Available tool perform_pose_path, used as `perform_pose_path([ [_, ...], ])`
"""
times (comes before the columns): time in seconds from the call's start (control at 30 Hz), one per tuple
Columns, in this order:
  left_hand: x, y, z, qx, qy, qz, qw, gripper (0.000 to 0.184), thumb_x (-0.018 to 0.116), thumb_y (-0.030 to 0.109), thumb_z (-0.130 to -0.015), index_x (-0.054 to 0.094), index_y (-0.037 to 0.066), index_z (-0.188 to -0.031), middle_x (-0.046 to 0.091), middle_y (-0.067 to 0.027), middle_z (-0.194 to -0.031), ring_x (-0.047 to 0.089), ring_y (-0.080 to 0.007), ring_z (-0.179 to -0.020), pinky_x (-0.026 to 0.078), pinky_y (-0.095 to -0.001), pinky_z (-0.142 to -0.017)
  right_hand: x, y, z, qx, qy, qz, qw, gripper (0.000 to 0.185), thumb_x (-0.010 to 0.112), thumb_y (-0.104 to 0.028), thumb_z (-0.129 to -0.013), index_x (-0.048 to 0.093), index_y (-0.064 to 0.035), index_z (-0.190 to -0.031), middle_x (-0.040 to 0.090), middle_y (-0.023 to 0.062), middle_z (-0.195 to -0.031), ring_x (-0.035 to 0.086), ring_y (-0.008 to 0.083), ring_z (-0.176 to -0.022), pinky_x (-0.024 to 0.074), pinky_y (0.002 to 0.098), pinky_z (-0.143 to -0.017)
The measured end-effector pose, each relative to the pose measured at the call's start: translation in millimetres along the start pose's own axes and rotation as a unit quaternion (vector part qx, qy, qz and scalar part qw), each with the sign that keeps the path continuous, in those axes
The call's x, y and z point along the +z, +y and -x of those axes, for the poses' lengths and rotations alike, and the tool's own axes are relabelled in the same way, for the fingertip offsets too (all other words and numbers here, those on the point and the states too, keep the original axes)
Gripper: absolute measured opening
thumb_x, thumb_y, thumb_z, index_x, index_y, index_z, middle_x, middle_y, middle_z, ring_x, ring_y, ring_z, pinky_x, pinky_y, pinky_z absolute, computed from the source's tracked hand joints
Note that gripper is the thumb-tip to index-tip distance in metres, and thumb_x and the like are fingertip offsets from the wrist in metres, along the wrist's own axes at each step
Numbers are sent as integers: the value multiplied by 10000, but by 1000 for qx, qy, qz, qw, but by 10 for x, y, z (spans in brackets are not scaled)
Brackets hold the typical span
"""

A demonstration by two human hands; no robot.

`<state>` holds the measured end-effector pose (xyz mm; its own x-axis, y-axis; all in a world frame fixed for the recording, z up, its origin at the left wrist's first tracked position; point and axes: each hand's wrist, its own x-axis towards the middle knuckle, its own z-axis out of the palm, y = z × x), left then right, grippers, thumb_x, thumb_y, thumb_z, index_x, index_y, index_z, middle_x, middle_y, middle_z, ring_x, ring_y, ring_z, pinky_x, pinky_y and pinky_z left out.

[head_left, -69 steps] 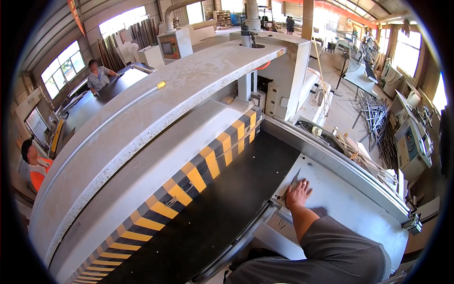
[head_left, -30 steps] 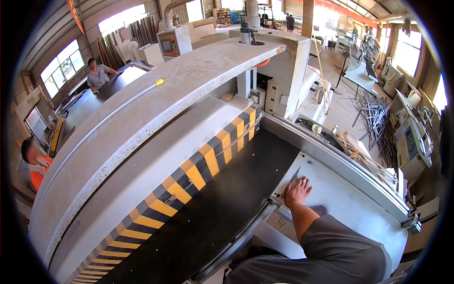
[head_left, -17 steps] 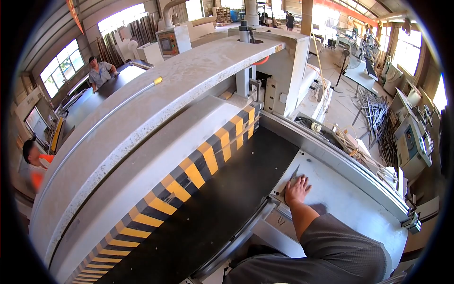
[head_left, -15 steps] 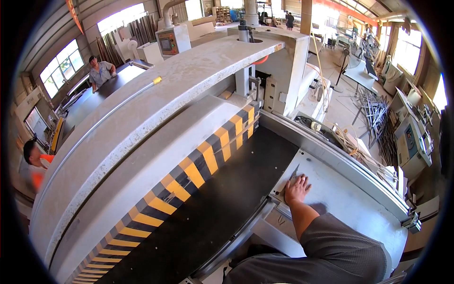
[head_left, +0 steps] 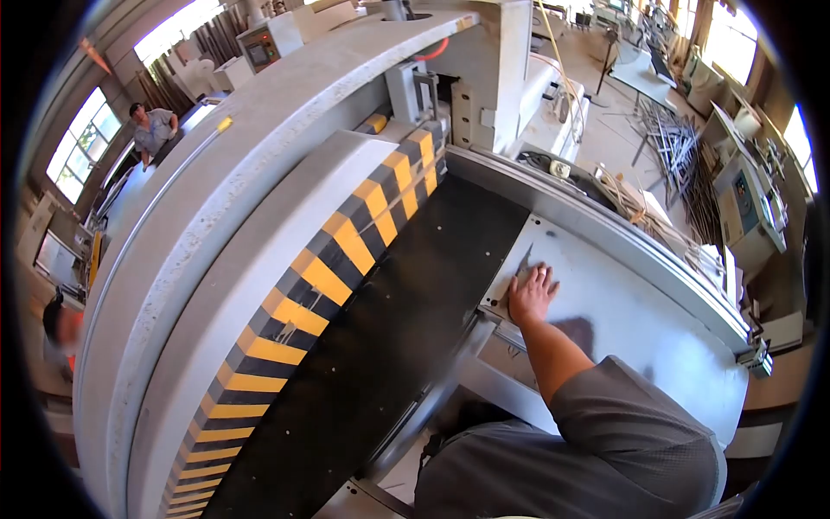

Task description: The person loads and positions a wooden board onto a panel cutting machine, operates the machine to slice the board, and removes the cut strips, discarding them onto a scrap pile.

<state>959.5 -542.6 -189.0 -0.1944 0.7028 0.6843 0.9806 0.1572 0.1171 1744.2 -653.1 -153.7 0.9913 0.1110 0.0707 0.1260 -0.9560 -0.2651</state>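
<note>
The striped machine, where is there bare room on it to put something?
The pale table is bare between the right hand and the rail. The black bed looks bare between the striped bar and that table. Beyond the rail it's crowded: loose clutter and, farther off, heaped strips.

Bright daylight reaches us through glaring glass windows point(head_left: 731, 41); soft shadow and bluish sheen mark the smooth grey metal plate point(head_left: 653, 329). Fisheye distortion bows the black-rimmed edges; the orange-clad person point(head_left: 65, 330), far left, is blurred.
</note>
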Motion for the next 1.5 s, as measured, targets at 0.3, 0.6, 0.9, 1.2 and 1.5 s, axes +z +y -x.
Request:
perform_pose_path([
  [0.3,180,2696,-336,264,-297,422,815,174,716,113,-1010,699,37,-1166,645,-146,-1426,551,-399,-1379,439,-530,-1167,27,35,-13,1,1,1,1000,763,493,-523,-1088,414,-2,-1640,338,171,-1773,190,349,-1689,88,629,-1345],
  [0.6,475,3709,-321,383,-343,408,755,277,691,152,-1033,685,60,-1293,611,-135,-1486,529,-391,-1439,415,-541,-1212,137,71,-39,8,-11,21,1000,788,455,-550,-1106,381,2,-1664,311,162,-1784,162,343,-1695,77,616,-1350],
  [0.9,910,4099,-350,451,-268,333,783,530,640,256,-1071,532,5,-1525,464,-202,-1654,391,-409,-1576,298,-574,-1296,450,132,-51,-3,6,51,999,750,458,-530,-1110,425,8,-1632,341,154,-1776,191,346,-1688,115,649,-1338],
  [1.2,604,3618,288,352,-343,135,861,851,596,500,-1076,334,-46,-1675,279,-290,-1769,255,-431,-1653,159,-614,-1340,769,358,-75,-45,52,-55,996,813,460,-560,-1104,282,-68,-1726,250,184,-1810,148,373,-1696,86,653,-1339],
  [1.5,-956,2565,1519,318,-413,140,842,803,688,477,-1002,489,-40,-1583,320,-301,-1740,304,-460,-1616,166,-632,-1332,615,582,31,-163,-15,-50,985,814,605,-387,-1016,305,-117,-1723,201,192,-1821,79,417,-1703,40,707,-1323],
])
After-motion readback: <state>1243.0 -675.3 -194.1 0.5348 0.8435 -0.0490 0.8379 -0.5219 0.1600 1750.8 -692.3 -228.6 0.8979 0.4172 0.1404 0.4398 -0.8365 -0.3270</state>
